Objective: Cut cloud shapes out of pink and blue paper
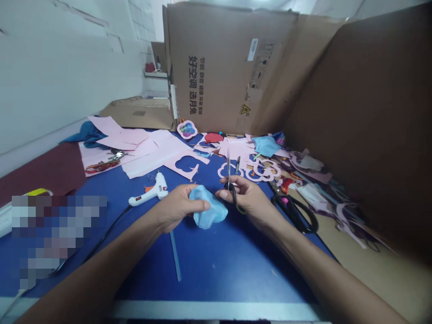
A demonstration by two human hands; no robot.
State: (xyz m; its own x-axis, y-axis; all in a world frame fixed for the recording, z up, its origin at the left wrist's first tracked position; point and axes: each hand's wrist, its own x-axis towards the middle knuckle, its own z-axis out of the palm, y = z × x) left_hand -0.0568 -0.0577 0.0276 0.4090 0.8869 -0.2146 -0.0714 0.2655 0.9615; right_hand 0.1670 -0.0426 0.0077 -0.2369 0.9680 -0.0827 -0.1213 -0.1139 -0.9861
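Between the thumb and fingers of my left hand (pixel 180 204) is a light blue fabric piece (pixel 209 209) with a wavy, flower-like outline. It is held above the blue tabletop (pixel 216 265). Just right of it, my right hand (pixel 248 195) grips small scissors (pixel 232 191) with black handles. Their blades point up and away from me, apart from the fabric. A thin blue strip (pixel 175 258) lies on the table below my left hand. Fingers partly hide the scissor handles.
A white glue gun (pixel 151 191) with its cord lies to the left. Pink sheets (pixel 151 153) spread behind it. Cut-out pink frames (pixel 263 170), large black-handled scissors (pixel 299 211) and scraps lie right. Cardboard walls (pixel 232 67) stand at the back and right.
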